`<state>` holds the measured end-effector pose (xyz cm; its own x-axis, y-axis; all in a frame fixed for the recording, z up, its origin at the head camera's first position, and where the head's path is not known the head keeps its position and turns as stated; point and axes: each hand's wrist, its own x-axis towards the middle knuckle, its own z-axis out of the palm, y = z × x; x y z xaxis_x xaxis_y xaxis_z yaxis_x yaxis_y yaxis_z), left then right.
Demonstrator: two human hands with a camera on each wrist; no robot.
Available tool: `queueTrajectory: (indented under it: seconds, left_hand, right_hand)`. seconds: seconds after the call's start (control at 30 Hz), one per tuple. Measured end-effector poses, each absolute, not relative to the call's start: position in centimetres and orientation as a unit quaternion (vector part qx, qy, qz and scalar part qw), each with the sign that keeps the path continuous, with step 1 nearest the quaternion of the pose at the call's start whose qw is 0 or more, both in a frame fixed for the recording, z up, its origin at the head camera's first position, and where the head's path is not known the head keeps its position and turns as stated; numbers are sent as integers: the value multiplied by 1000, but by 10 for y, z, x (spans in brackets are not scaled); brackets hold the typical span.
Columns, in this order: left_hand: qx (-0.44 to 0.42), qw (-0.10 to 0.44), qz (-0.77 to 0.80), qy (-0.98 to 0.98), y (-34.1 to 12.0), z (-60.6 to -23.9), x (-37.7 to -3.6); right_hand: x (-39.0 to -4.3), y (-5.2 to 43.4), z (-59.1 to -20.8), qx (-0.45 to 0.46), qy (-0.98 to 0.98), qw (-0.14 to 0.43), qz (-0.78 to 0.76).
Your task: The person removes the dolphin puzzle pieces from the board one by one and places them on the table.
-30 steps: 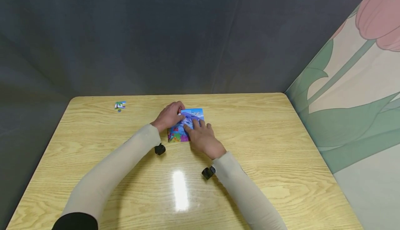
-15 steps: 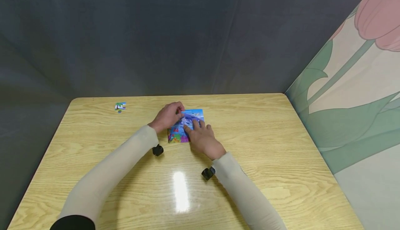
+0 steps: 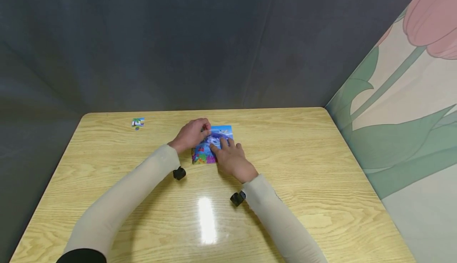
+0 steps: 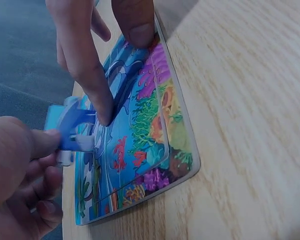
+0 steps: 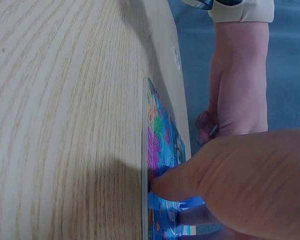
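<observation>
A puzzle board (image 3: 201, 156) with an undersea picture of coral, a crab and a dolphin lies flat on the table. My left hand (image 3: 192, 133) is over its left upper part. In the left wrist view, thumb and fingers pinch a blue puzzle piece (image 4: 74, 127) with knobbed edges, raised and tilted over the board's far side. My right hand (image 3: 233, 160) rests on the right part of the board, fingers spread, with its thumb (image 5: 172, 186) on the picture near the rim. The right palm and fingers hide part of the picture.
A small palm-tree puzzle section (image 3: 137, 121) and a little loose bit lie at the table's back left. The wooden table (image 3: 303, 167) ends at a dark curtain (image 3: 214, 45) behind, and a tulip-print cloth (image 3: 396, 124) hangs on the right.
My left wrist has shifted slightly left and nearer, its fingers staying by the board's top left. The right hand keeps its place on the board.
</observation>
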<state>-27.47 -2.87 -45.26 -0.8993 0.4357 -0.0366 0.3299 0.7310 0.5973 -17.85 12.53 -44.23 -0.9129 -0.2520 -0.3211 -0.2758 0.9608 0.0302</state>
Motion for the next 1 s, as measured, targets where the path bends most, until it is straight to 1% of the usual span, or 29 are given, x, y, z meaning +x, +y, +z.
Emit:
queueTrajectory:
  seconds: [0.2,0.47,0.73,1.0]
  left_hand:
    - [181,64,338,921,-33,-447,-279]
    - [170,59,355,917,-48,-444,-283]
    - [157,40,367,916,-73,-446,-287]
    - [122,47,371,919,-107,-449,-298]
  right_hand:
    - [-179,124,-443,-134,978,157,36]
    - [-179,125,-443,-131,978,156,46]
    - [-179,125,-444,-131,979,154,40]
    - [-177,126,-444,-135,978,152,39]
